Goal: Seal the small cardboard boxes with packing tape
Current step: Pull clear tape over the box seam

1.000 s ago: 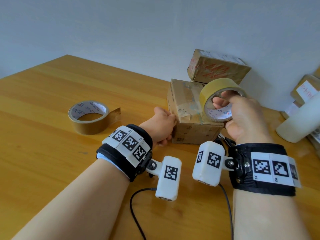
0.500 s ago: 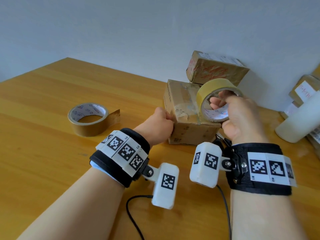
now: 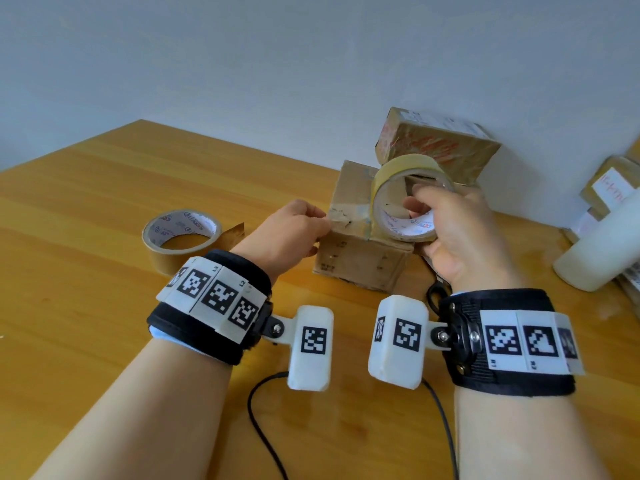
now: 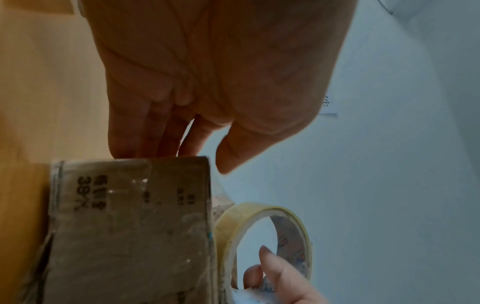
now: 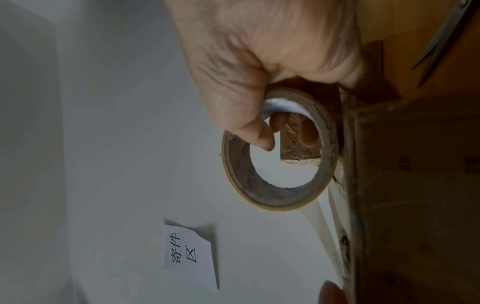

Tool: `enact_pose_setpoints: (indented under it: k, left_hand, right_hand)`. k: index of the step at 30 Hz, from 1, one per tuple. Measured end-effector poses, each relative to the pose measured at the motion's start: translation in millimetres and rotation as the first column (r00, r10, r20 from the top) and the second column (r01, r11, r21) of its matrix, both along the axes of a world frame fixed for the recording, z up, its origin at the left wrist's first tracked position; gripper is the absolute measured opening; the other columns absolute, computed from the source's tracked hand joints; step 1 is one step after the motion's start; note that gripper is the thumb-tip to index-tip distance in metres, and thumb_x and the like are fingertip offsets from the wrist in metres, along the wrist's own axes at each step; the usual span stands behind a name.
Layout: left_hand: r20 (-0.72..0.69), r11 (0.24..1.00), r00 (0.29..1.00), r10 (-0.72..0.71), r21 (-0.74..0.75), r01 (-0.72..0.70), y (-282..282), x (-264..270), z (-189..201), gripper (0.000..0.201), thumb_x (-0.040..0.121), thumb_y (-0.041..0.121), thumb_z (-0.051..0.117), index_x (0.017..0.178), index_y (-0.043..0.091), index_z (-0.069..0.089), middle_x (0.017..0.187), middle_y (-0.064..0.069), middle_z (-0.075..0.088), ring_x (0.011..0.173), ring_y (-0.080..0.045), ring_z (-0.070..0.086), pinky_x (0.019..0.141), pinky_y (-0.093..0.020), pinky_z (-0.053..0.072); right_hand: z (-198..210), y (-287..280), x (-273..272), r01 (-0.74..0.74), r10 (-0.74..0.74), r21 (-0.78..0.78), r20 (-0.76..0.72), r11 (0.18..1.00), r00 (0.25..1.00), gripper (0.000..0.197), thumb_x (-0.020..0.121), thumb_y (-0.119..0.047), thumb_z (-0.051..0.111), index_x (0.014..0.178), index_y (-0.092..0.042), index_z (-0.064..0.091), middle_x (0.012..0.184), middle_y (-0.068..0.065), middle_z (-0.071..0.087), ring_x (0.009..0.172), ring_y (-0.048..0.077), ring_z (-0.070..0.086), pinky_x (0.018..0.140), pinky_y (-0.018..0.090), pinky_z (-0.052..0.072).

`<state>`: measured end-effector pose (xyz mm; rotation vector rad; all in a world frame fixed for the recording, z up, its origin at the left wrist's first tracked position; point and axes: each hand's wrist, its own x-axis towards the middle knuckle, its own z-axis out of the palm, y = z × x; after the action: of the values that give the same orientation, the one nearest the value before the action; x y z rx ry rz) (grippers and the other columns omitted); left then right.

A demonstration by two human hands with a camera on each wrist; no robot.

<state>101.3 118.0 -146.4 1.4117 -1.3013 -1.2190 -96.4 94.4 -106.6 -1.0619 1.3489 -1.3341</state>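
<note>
Left hand (image 3: 294,230) fingers straight against box (image 3: 360,258) side | right hand (image 3: 464,237) grips tape roll (image 3: 408,199) atop box

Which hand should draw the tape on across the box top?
Right. The right hand already grips the yellow tape roll over the box; the left hand is steadying the box's near corner.

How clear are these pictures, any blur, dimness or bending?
Head view: bright and sharp, wide-angle bending the wooden table edge. Left wrist view: dim, the left hand blurred close up. Right wrist view: dark, the pale yellow tape roll soft-edged.
</note>
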Motion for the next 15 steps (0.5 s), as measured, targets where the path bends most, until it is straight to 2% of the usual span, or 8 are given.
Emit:
enact_pose_setpoints:
  k: [3, 6, 10, 13, 15]
  left_hand:
    - [-0.013, 1.0, 1.0, 0.005, -0.007, -0.005, 2, 3, -1, 0.048, 0.077, 0.04, 0.071, 0.117, 0.018, 0.057, 0.113, -0.001, 0.069, 0.105, -0.02, 0.067, 0.097, -0.044, 0.053]
    - [-0.017, 0.996, 0.996, 0.083, -0.03, -0.083, 3, 2, -2, 0.056, 0.083, 0.033, 0.075, 0.129, 0.017, 0.048, 0.117, -0.003, 0.065, 0.103, -0.02, 0.067, 0.095, -0.044, 0.055]
    - [0.014, 0.99, 0.993, 0.12, -0.083, -0.118, 5, 0, -1, 0.06, 0.091, 0.027, 0.069, 0.143, 0.017, 0.04, 0.124, 0.0, 0.062, 0.106, -0.015, 0.063, 0.089, -0.031, 0.054]
    - [0.092, 0.985, 0.988, 0.12, -0.137, -0.107, 5, -4, -1, 0.079, 0.086, 0.038, 0.074, 0.15, 0.017, 0.033, 0.136, 0.003, 0.056, 0.117, -0.014, 0.058, 0.1, -0.039, 0.052]
    - [0.152, 0.983, 0.982, 0.116, -0.16, -0.091, 3, -7, -2, 0.087, 0.082, 0.042, 0.077, 0.152, 0.018, 0.031, 0.134, 0.006, 0.058, 0.116, -0.012, 0.058, 0.1, -0.039, 0.052]
  right_hand:
    - [2, 3, 6, -0.066, 0.067, 0.026, -0.043, 0.997, 0.997, 0.02, 0.082, -0.022, 0.072, 0.1, -0.021, 0.065, 0.108, 0.007, 0.071, 0.112, 0.033, 0.066, 0.105, 0.064, 0.043]
    - [3, 6, 9, -0.14, 0.141, 0.024, -0.059, 0.99, 0.988, 0.022, 0.084, -0.02, 0.077, 0.103, -0.021, 0.066, 0.112, 0.005, 0.072, 0.112, 0.031, 0.066, 0.104, 0.063, 0.045]
    - [4, 9, 8, -0.168, 0.167, -0.017, -0.055, 0.986, 0.984, 0.025, 0.086, -0.021, 0.079, 0.107, -0.02, 0.064, 0.11, 0.004, 0.075, 0.107, 0.025, 0.071, 0.099, 0.061, 0.051]
    - [5, 11, 8, -0.177, 0.174, -0.06, -0.062, 0.982, 0.983, 0.03, 0.088, -0.025, 0.079, 0.112, -0.016, 0.063, 0.108, 0.003, 0.075, 0.105, 0.021, 0.072, 0.094, 0.06, 0.055]
    - [5, 12, 9, -0.184, 0.179, -0.069, -0.07, 0.981, 0.981, 0.034, 0.088, -0.029, 0.078, 0.113, -0.015, 0.062, 0.103, 0.0, 0.074, 0.103, 0.019, 0.072, 0.092, 0.058, 0.057]
